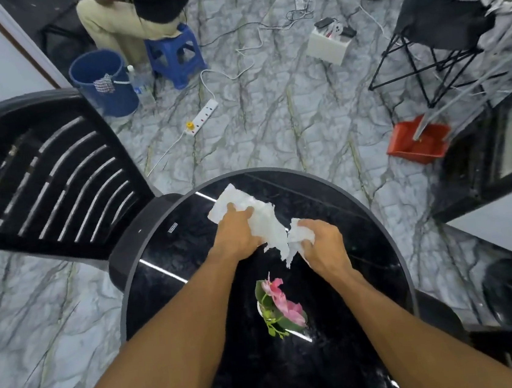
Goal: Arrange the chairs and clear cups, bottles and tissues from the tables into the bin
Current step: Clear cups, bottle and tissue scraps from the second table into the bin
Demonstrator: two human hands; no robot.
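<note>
On the table (329, 204), flowers (280, 306) stand near the tissues (264, 221); black chair (49, 182) just beside.

Cool, even indoor light; strip glare streaks the glossy black table (165, 245) at nine o'clock, fisheye bends the edges, chair (38, 174) at ten o'clock smears slightly.

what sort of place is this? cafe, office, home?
Likely a small eatery or lounge mid-cleanup, not certain: round black table with a flower centrepiece and tissue, black plastic chair beside it, blue bucket and red dustpan on the floor.
</note>
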